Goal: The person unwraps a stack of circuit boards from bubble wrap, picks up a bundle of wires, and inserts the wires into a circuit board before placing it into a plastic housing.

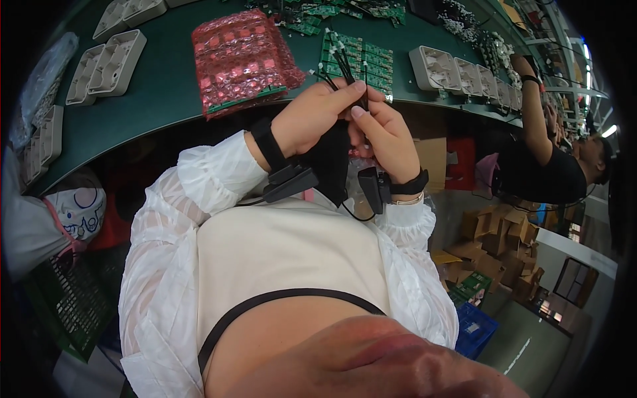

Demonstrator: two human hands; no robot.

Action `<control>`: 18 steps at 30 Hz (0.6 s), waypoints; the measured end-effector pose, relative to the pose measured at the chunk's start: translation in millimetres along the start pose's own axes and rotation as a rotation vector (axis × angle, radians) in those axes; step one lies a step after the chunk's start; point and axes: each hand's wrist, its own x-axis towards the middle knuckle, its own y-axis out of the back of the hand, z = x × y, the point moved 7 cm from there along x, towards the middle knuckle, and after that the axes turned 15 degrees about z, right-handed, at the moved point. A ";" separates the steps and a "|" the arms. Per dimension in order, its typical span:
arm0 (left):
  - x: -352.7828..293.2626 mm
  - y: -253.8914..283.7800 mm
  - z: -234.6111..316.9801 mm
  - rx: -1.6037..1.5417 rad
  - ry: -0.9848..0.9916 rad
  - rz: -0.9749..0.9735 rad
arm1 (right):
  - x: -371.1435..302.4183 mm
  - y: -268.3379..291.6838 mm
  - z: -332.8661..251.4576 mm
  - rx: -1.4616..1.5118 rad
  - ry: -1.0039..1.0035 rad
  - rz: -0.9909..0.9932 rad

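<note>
Both hands meet over the table's near edge around a small bunch of thin black cables (343,63) with white connector ends. My left hand (312,113) pinches the bunch between thumb and fingers. From the other side, my right hand (388,132) grips the same bunch lower down, its thumb pressed against it. The cable ends fan out upward, over a panel of green circuit boards (378,63). Left of the hands lies a stack wrapped in red bubble wrap (239,60), with a green board edge showing at its bottom.
White plastic housings stand at the left (119,63) and in a row at the right (434,69). Loose green circuit boards (305,20) are heaped at the back. A co-worker (544,152) sits at the right, reaching to the bench (159,99). Cardboard boxes (501,239) and a blue crate (474,328) are on the floor.
</note>
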 end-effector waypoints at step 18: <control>-11.0 24.1 20.8 -0.196 -0.268 0.208 | 0.3 -4.1 34.2 0.508 -0.102 -0.104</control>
